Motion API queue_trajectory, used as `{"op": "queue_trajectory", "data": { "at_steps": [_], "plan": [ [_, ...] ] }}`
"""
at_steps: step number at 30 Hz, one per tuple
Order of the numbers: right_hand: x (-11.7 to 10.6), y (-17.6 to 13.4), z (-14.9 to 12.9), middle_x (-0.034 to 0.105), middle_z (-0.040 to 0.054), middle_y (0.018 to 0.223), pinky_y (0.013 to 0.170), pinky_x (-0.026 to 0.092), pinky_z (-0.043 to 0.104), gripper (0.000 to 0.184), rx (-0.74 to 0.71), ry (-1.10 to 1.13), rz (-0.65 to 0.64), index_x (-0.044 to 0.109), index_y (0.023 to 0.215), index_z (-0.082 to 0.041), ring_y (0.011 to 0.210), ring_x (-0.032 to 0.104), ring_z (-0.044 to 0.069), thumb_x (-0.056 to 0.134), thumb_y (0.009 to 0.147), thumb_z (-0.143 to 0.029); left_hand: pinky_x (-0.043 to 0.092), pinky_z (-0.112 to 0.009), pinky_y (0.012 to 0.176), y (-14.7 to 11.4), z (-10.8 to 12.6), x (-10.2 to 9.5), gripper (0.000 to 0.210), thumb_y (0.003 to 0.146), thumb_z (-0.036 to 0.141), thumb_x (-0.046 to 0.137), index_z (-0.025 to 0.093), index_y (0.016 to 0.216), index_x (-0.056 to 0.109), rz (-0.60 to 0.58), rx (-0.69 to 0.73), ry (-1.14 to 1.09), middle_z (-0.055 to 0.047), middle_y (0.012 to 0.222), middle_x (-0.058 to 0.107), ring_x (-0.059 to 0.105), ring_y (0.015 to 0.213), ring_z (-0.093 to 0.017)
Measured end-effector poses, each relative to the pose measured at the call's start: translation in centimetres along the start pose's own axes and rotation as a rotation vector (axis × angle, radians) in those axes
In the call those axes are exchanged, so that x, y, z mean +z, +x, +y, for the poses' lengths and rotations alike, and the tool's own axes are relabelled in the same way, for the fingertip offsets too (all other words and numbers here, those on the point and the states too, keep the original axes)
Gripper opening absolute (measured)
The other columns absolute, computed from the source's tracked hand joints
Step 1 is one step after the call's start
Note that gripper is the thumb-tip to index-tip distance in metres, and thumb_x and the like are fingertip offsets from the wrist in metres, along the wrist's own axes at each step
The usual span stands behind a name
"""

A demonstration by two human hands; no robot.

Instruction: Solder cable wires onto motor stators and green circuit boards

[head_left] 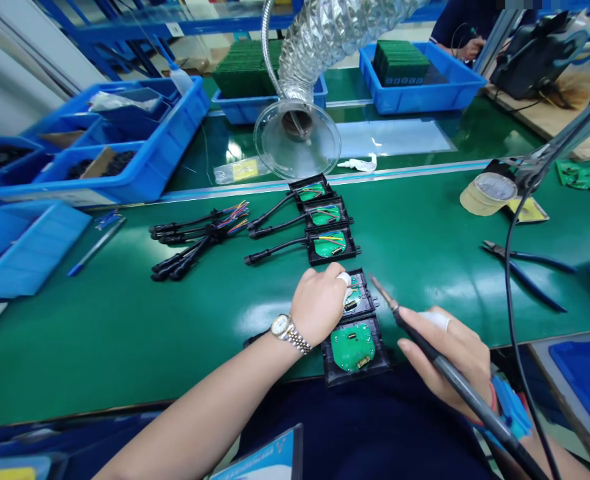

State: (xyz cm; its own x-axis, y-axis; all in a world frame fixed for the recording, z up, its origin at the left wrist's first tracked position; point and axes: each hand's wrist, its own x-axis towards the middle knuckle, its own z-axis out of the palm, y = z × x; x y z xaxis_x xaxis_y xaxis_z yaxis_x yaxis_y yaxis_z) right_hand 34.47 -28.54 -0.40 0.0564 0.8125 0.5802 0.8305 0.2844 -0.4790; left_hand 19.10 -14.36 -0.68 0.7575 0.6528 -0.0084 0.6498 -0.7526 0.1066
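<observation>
My right hand (449,353) grips a soldering iron (425,347), its tip pointing up and left, just right of a black case with a circuit board (359,297). Over that case's left side my left hand (319,300) is closed, fingertips at the board; what they pinch is hidden. White covers wrap fingertips on both hands. Nearest me lies another black case with a green circuit board (353,348). Beyond my left hand, several cases form a column, among them one with a wired board (330,244) and a black cable (277,251) leading left.
Loose black cables (195,243) with bared coloured wires lie left. A clear fume hood (297,143) hangs over the bench. At right are pliers (525,267), a round pot (487,193) and the iron's hanging cord (509,267). Blue bins (145,167) stand left; a co-worker's hand (471,49) shows beyond.
</observation>
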Motion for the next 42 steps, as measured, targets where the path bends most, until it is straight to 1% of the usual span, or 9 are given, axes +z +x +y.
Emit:
{"op": "queue_trajectory", "data": {
  "at_steps": [2,6,11,16,21,26,34,38,42],
  "plan": [
    [0.0,0.0,-0.3,0.06,0.0029,0.068,0.055,0.048,0.028,0.035,0.0,0.026,-0.032,0.058,0.109,-0.021,0.06,0.055,0.014,0.06,0.075,-0.013,0.037,-0.034,0.068,-0.1,0.1,0.1,0.019,0.088,0.023,0.044,0.015,0.086,0.062,0.012,0.019,0.024,-0.006,0.102,0.06,0.057,0.071,-0.017],
    [0.9,0.3,-0.5,0.056,0.0029,0.064,0.055,0.046,0.028,0.028,0.02,0.037,-0.088,0.062,0.102,-0.019,0.058,0.052,0.013,0.057,0.075,-0.011,0.037,-0.035,0.069,-0.3,0.1,0.2,0.019,0.088,0.022,0.043,0.015,0.088,0.061,0.033,0.037,0.039,-0.007,0.103,0.06,0.057,0.073,-0.017],
    [1.8,0.5,-0.3,0.054,0.0033,0.064,0.058,0.046,0.029,0.028,0.012,0.037,-0.107,0.062,0.103,-0.016,0.062,0.05,0.014,0.057,0.076,-0.011,0.037,-0.035,0.071,-0.4,-0.1,0.4,0.02,0.089,0.022,0.043,0.016,0.092,0.062,0.04,0.053,0.008,-0.006,0.105,0.059,0.058,0.078,-0.018],
    [1.8,0.6,-0.1,0.054,0.0032,0.067,0.059,0.046,0.029,0.028,0.023,0.055,-0.135,0.062,0.104,-0.018,0.064,0.049,0.014,0.055,0.077,-0.012,0.037,-0.036,0.071,-0.4,-0.3,0.4,0.022,0.089,0.022,0.042,0.016,0.092,0.062,0.033,0.063,-0.016,-0.006,0.105,0.059,0.057,0.079,-0.018],
    [1.4,1.0,0.1,0.055,0.0041,0.068,0.061,0.047,0.03,0.028,-0.004,0.092,-0.188,0.061,0.104,-0.017,0.066,0.05,0.014,0.053,0.078,-0.011,0.037,-0.036,0.07,-0.4,-0.3,0.4,0.021,0.089,0.021,0.042,0.016,0.092,0.062,0.031,0.071,-0.016,-0.006,0.106,0.059,0.057,0.077,-0.018],
    [1.4,1.2,0.1,0.055,0.0032,0.068,0.061,0.047,0.029,0.026,-0.001,0.078,-0.172,0.062,0.102,-0.017,0.064,0.05,0.014,0.054,0.078,-0.013,0.037,-0.036,0.07,-0.4,-0.3,0.4,0.021,0.089,0.021,0.041,0.016,0.091,0.062,0.035,0.073,-0.022,-0.006,0.105,0.059,0.057,0.077,-0.018],
    [1.4,0.9,0.1,0.055,0.0035,0.069,0.063,0.047,0.031,0.03,-0.015,0.082,-0.188,0.06,0.105,-0.017,0.065,0.05,0.014,0.055,0.077,-0.011,0.037,-0.037,0.069,-0.4,-0.2,0.4,0.024,0.09,0.021,0.039,0.015,0.09,0.062,0.028,0.062,-0.016,-0.006,0.104,0.059,0.057,0.074,-0.018],
    [1.4,0.9,0.1,0.055,0.0027,0.068,0.062,0.047,0.03,0.03,0.007,0.085,-0.17,0.06,0.106,-0.019,0.064,0.051,0.014,0.054,0.078,-0.012,0.037,-0.036,0.07,-0.3,-0.2,0.5,0.022,0.089,0.022,0.041,0.015,0.088,0.062,0.031,0.055,-0.006,-0.006,0.104,0.06,0.057,0.074,-0.018],
    [1.4,0.9,0.0,0.055,0.0029,0.067,0.06,0.047,0.03,0.03,0.045,0.098,-0.164,0.06,0.107,-0.018,0.062,0.051,0.014,0.055,0.077,-0.013,0.037,-0.036,0.07,-0.3,-0.1,0.4,0.021,0.088,0.021,0.042,0.015,0.087,0.063,0.029,0.059,0.017,-0.006,0.104,0.06,0.056,0.073,-0.017]
  ]
}}
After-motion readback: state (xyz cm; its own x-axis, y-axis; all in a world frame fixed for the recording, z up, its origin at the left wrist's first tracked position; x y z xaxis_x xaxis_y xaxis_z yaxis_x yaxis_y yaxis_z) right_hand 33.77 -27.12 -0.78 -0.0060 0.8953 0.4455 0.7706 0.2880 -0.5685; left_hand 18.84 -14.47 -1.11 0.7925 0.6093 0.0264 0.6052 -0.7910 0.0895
